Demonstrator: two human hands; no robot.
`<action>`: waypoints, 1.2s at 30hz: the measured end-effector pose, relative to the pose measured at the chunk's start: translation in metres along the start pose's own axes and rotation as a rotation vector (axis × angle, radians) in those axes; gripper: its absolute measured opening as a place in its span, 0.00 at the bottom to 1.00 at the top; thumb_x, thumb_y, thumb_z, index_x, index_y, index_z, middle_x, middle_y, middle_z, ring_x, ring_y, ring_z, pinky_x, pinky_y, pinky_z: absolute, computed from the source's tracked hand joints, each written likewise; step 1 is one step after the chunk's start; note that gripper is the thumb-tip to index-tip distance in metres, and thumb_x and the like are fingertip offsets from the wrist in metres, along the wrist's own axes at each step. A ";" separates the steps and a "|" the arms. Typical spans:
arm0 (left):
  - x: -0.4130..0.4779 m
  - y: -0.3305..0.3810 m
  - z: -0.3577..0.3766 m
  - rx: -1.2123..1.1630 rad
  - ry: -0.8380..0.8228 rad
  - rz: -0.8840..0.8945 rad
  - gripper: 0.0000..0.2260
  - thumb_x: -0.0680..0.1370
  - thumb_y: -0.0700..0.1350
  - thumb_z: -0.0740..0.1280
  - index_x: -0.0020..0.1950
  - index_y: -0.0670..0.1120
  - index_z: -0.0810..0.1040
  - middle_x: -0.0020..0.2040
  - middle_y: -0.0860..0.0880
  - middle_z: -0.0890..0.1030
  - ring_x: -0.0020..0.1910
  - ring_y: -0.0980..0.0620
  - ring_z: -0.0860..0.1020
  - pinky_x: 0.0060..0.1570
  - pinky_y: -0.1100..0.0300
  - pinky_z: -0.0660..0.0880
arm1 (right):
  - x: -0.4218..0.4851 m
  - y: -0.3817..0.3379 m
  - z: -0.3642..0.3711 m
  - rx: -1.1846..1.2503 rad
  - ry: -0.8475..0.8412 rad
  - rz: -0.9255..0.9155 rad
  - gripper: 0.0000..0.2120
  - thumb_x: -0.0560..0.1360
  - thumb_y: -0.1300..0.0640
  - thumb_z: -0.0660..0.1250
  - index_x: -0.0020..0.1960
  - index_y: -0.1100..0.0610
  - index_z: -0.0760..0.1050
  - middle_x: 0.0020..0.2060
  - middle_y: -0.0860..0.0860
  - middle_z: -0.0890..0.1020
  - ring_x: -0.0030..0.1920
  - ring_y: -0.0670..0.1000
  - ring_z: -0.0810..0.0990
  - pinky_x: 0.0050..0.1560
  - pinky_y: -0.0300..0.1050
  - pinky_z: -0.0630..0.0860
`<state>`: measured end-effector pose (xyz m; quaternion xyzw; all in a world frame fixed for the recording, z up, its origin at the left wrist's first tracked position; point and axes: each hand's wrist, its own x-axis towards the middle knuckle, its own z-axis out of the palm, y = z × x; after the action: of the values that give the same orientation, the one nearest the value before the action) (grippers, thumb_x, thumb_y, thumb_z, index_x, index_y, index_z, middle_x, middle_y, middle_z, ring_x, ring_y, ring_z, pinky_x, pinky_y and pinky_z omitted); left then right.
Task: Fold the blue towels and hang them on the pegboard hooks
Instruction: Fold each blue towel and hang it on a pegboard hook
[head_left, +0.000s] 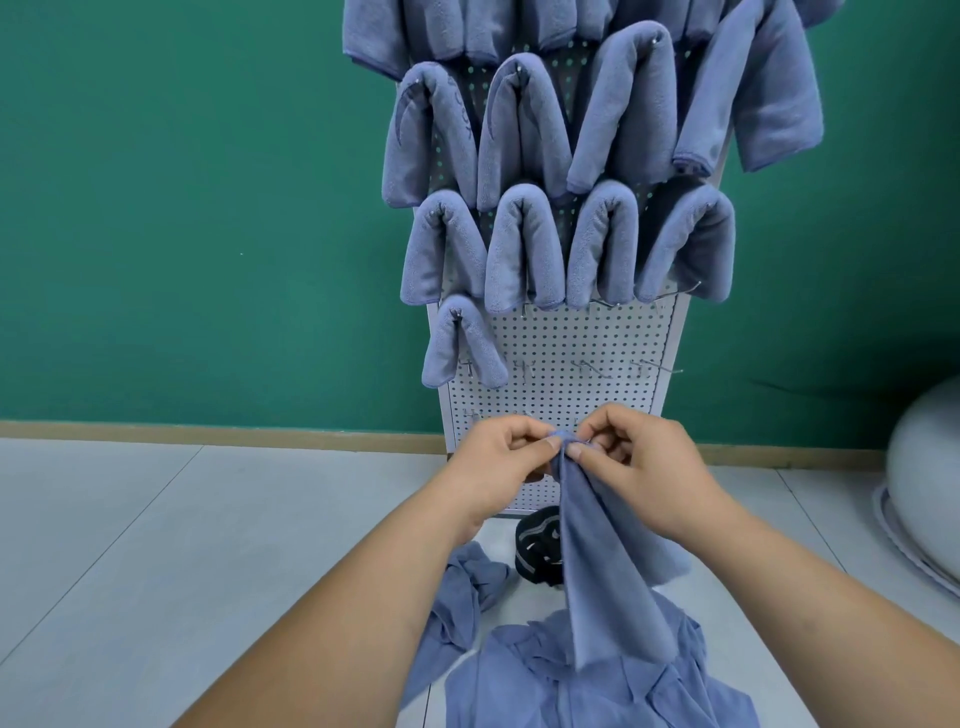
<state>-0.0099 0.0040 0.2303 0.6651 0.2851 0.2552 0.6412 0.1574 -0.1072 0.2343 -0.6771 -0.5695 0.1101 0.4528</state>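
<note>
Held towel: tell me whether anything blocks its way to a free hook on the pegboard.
Nothing visible does. The left hand and right hand pinch the towel at its top, right before the pegboard. The bare hooks stick out just above, uncovered. The hung towels cover only higher hooks.

Towels (524, 249) hang on pegboard (571, 338); pile (597, 686) before it, perhaps touching.

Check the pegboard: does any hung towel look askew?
Yes: the far-right towel in the second visible row hangs lopsided, spread open, unlike its tightly folded neighbours. The left hand and right hand pinch a loose towel; a towel heap lies on the floor.
</note>
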 end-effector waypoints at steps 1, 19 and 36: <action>-0.001 0.001 0.001 0.002 -0.005 0.001 0.07 0.83 0.43 0.70 0.58 0.43 0.85 0.52 0.41 0.88 0.49 0.52 0.84 0.61 0.52 0.80 | 0.000 0.000 0.000 0.023 0.016 0.009 0.07 0.75 0.54 0.79 0.44 0.47 0.81 0.34 0.45 0.83 0.32 0.44 0.76 0.38 0.37 0.76; 0.001 -0.007 -0.005 0.371 0.058 0.157 0.03 0.79 0.45 0.77 0.49 0.47 0.86 0.42 0.51 0.86 0.38 0.59 0.78 0.45 0.62 0.79 | -0.001 0.009 0.003 0.086 -0.160 0.148 0.05 0.75 0.53 0.79 0.42 0.50 0.85 0.30 0.46 0.81 0.33 0.45 0.75 0.40 0.44 0.75; 0.009 -0.008 -0.102 0.597 0.525 0.262 0.03 0.79 0.46 0.76 0.45 0.53 0.86 0.40 0.56 0.86 0.39 0.58 0.81 0.46 0.63 0.78 | 0.004 0.061 -0.063 -0.509 -0.132 0.126 0.08 0.75 0.37 0.73 0.41 0.37 0.79 0.40 0.41 0.81 0.46 0.43 0.79 0.46 0.49 0.79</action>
<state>-0.0759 0.0824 0.2264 0.7648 0.4134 0.4016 0.2879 0.2411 -0.1313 0.2264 -0.7946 -0.5640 0.0352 0.2219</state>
